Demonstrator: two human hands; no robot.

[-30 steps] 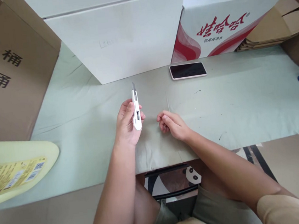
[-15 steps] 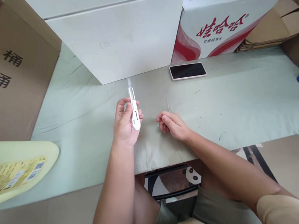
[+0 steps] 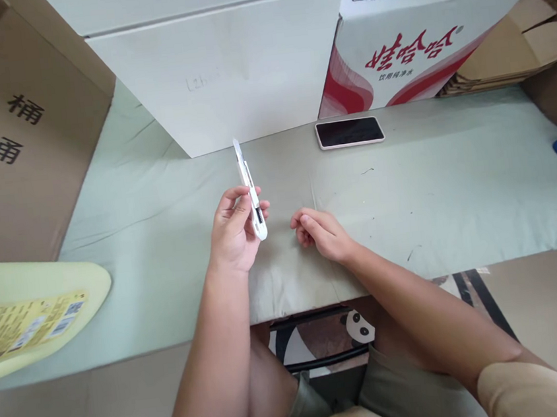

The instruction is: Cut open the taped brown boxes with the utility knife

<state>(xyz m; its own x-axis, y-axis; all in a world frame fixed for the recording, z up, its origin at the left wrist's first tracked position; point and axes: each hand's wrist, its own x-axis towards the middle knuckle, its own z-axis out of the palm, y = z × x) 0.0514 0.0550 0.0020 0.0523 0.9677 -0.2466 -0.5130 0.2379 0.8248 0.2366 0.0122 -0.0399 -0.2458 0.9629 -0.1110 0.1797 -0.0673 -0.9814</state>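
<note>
The cloth-covered surface (image 3: 429, 173) ran across the view, with the plain carton (image 3: 244, 73) at its far side and the printed carton (image 3: 406, 56) just beside that. Neither carton showed a cut on its visible faces. The left hand (image 3: 234, 236) was over the near part of the surface, its fingers grasping the utility knife (image 3: 256, 204). The right hand (image 3: 323, 233) lay near the edge, its fingers curled inward with nothing visible in them. The phone (image 3: 350, 132) lay before the printed carton, well apart from both hands. The utility knife pointed toward the plain carton, its blade (image 3: 239, 151) out; judging by that, the tool looked ready, while its use seemed not yet begun. Whether the blade's tip touched the plain carton could not be told.
</note>
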